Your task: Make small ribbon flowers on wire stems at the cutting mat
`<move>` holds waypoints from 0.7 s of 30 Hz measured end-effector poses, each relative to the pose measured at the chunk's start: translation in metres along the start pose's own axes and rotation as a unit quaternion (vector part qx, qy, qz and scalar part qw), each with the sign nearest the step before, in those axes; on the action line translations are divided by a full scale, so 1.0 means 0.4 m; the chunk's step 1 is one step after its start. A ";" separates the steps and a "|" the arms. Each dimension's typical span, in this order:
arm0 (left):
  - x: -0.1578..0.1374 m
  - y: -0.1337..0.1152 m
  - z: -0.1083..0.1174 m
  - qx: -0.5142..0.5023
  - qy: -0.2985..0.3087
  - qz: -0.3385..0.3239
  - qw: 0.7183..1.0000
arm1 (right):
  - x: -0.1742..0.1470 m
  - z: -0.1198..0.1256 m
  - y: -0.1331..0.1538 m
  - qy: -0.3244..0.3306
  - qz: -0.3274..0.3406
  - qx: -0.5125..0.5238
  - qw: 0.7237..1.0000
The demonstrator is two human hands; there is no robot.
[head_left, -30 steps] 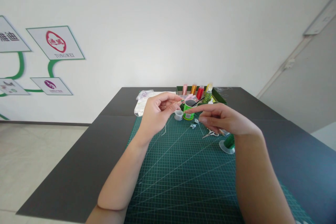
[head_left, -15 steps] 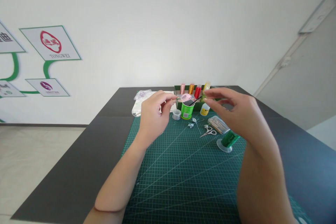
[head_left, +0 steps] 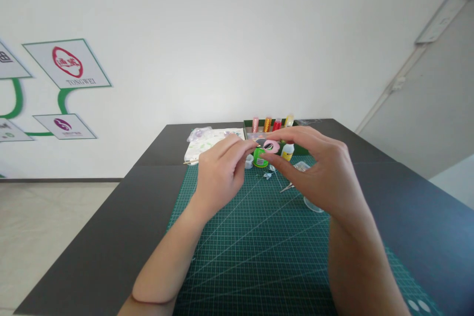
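My left hand (head_left: pixel 222 173) is closed in a pinch, thumb against fingertips, at the thin stem of a small pink petal-shaped piece (head_left: pixel 273 146). This piece is raised over the mat, in front of the green can (head_left: pixel 260 159). Around its right side is my right hand (head_left: pixel 307 163), thumb and index finger spread apart with a gap between them. Whether those fingertips touch the pink piece I cannot tell. A thin dark strip shows beside the pink piece; what it belongs to is unclear.
The green cutting mat (head_left: pixel 252 247) covers the dark table (head_left: pixel 92 237). Behind the hands stand thread spools (head_left: pixel 267 124) in a dark green box, and a yellow-labelled bottle (head_left: pixel 287 152). Scissors (head_left: pixel 287 187) and pale leaf shapes (head_left: pixel 267 176) lie nearby. White cloth (head_left: pixel 196 150) is at the back left.
My right hand has moved left, close to my left hand, and its thumb and index finger have spread wider around the pink piece. The pink piece now shows broader, shifted slightly right.
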State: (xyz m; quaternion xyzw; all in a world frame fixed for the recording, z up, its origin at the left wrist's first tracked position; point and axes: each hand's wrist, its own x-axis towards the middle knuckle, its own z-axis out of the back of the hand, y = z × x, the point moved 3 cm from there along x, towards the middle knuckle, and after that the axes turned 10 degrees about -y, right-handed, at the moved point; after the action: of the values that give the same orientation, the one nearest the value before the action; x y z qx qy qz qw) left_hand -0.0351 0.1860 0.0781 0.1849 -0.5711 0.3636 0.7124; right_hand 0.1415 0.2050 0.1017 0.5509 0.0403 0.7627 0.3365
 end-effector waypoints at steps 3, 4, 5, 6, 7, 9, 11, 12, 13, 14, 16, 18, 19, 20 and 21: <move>-0.001 -0.002 0.001 0.004 0.005 -0.017 1.000 | 0.001 0.005 -0.005 0.014 -0.024 0.014 0.999; -0.001 -0.003 0.001 0.006 0.007 -0.022 1.000 | 0.001 0.006 -0.008 0.017 -0.034 0.018 0.999; -0.001 -0.004 0.001 0.007 0.008 -0.027 1.000 | 0.001 0.007 -0.010 0.018 -0.043 0.022 0.999; -0.001 -0.005 0.002 0.008 0.009 -0.032 0.999 | 0.001 0.007 -0.012 0.018 -0.052 0.028 0.998; -0.002 -0.006 0.002 0.008 0.009 -0.037 0.999 | 0.001 0.007 -0.014 0.018 -0.059 0.035 0.998; -0.004 -0.007 0.002 0.010 0.008 -0.048 0.999 | 0.002 0.007 -0.017 0.022 -0.068 0.054 0.996; -0.006 -0.009 0.002 0.013 0.006 -0.056 0.998 | 0.002 0.007 -0.019 0.031 -0.076 0.069 0.994; -0.006 -0.009 0.002 0.013 0.007 -0.056 0.998 | 0.001 0.007 -0.021 0.037 -0.081 0.073 0.993; -0.005 -0.008 0.001 0.010 0.010 -0.052 0.999 | 0.001 0.009 -0.023 0.044 -0.086 0.075 0.993; -0.004 -0.007 0.000 0.002 0.016 -0.046 0.999 | 0.001 0.011 -0.025 0.049 -0.088 0.076 0.992; 0.001 -0.005 -0.002 -0.026 0.029 -0.027 0.999 | 0.001 0.017 -0.028 0.061 -0.083 0.085 0.991; 0.007 -0.002 -0.004 -0.064 0.043 -0.001 0.997 | 0.003 0.026 -0.029 0.074 -0.072 0.103 0.989; 0.011 0.000 -0.005 -0.080 0.050 0.013 0.995 | 0.005 0.031 -0.030 0.080 -0.068 0.112 0.988; 0.014 0.002 -0.007 -0.094 0.056 0.026 0.994 | 0.007 0.036 -0.031 0.085 -0.064 0.121 0.987; 0.016 0.004 -0.007 -0.106 0.062 0.038 0.992 | 0.009 0.040 -0.032 0.087 -0.060 0.127 0.986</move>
State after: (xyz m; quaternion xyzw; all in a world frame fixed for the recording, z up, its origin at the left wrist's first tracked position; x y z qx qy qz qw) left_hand -0.0336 0.1909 0.0833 0.0636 -0.5676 0.3384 0.7479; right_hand 0.1609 0.2120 0.1052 0.5169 0.1989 0.7751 0.3042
